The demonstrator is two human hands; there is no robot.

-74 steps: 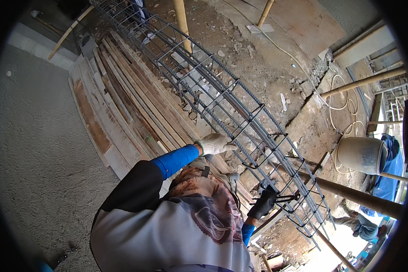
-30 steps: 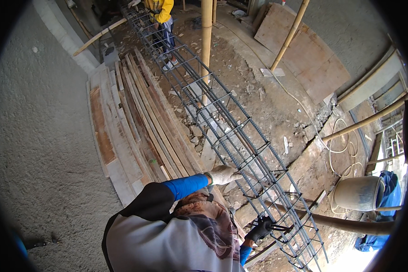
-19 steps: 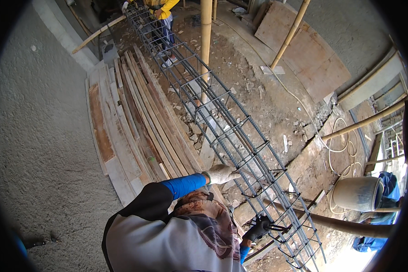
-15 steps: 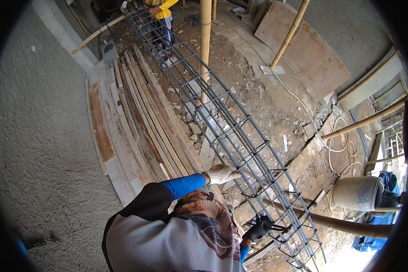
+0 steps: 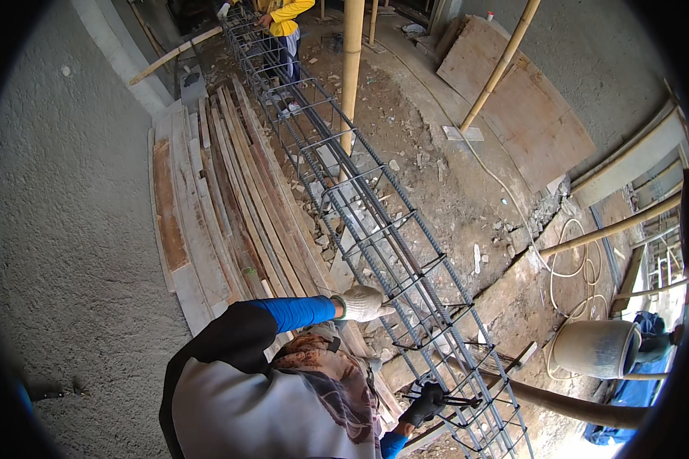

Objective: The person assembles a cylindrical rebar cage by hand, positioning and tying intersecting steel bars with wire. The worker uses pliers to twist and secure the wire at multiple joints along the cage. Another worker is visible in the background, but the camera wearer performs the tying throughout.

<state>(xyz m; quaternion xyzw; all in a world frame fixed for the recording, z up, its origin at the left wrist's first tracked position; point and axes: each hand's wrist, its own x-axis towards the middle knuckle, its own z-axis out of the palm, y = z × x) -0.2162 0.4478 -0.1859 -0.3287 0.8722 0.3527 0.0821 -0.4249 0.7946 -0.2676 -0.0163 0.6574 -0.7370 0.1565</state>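
Observation:
A long steel rebar cage (image 5: 413,256) with square stirrups runs from the far left down to the near right. My left hand (image 5: 362,304), in a white knit glove, is closed at the cage's near side, its fingertips close to a long bar. What those fingers hold, if anything, is too small to make out. Farther down the cage, my right hand (image 5: 427,404), gloved in black, grips dark pincers (image 5: 461,401). The pincers' jaws reach in among the bars, and what they bite on cannot be told.
Long wooden boards (image 5: 241,191) lie along the left wall. Bamboo poles (image 5: 350,76) stand beyond the cage. A co-worker in a yellow top (image 5: 285,15) stands at its far end. A bucket (image 5: 593,348) and coiled hose (image 5: 582,264) are at right. Rubble covers the ground.
The view has shifted slightly, so the cage and both hands sit lower and a little left. My hands stay at about the same places along the cage, the right one still gripping the pincers.

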